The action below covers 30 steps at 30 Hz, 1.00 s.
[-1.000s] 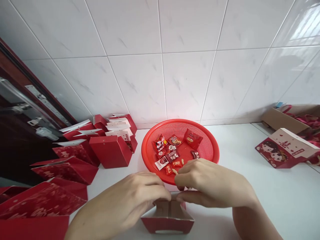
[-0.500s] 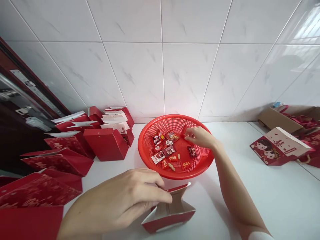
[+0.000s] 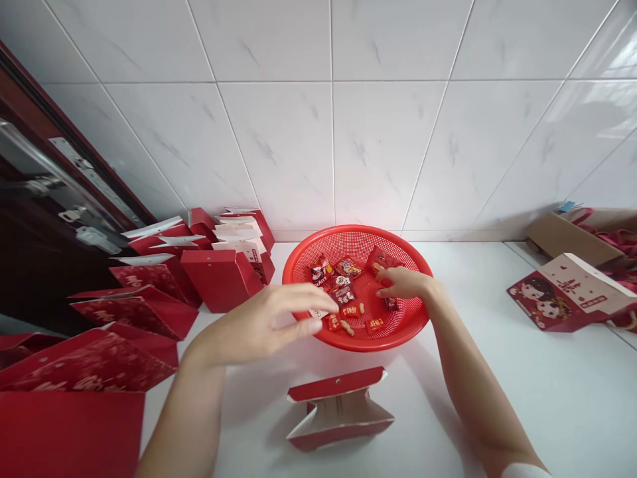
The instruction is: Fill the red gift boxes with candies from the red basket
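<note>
In the head view, the right hand (image 3: 405,283), nearer the large red packet (image 3: 381,256), is reaching into the basket (image 3: 355,230), the packet lying towards its ten o'clock (any grip cannot be told). The left hand (image 3: 263,323) is hovering unclenched, the open box (image 3: 343,435) sitting towards its four o'clock.
</note>
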Tool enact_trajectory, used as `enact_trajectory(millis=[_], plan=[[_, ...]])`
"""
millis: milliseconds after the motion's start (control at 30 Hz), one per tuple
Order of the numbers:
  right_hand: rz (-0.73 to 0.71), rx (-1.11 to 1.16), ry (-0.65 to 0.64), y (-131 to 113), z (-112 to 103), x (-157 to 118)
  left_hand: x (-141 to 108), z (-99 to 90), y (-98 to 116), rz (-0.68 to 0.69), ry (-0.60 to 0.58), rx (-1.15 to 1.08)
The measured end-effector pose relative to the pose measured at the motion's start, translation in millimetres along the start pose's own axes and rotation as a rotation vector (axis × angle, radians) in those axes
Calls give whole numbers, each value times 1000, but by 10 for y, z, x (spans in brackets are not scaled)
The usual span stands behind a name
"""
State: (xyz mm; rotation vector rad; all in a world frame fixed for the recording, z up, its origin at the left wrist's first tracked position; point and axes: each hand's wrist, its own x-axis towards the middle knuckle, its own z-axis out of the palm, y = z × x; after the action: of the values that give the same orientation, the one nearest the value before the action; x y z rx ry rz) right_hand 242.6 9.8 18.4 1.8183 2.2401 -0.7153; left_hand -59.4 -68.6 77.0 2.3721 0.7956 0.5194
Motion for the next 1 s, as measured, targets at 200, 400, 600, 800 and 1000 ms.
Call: enact_trajectory(millis=[200,400,600,800,1000], plan=[[1,29,-44,29,51,22,323,177,-420,-267,20,25],[-31,55,-59,29,72,28,725,406,-563,-314,-290,-22],[-43,64,-78,34,79,56,1113,539,-651,-211,-516,307],[-39,48,-104,17,51,54,1017,636,-643,-257,-609,384],[-51,44,-95,30,46,95,973,676,-575,-265,-675,447]])
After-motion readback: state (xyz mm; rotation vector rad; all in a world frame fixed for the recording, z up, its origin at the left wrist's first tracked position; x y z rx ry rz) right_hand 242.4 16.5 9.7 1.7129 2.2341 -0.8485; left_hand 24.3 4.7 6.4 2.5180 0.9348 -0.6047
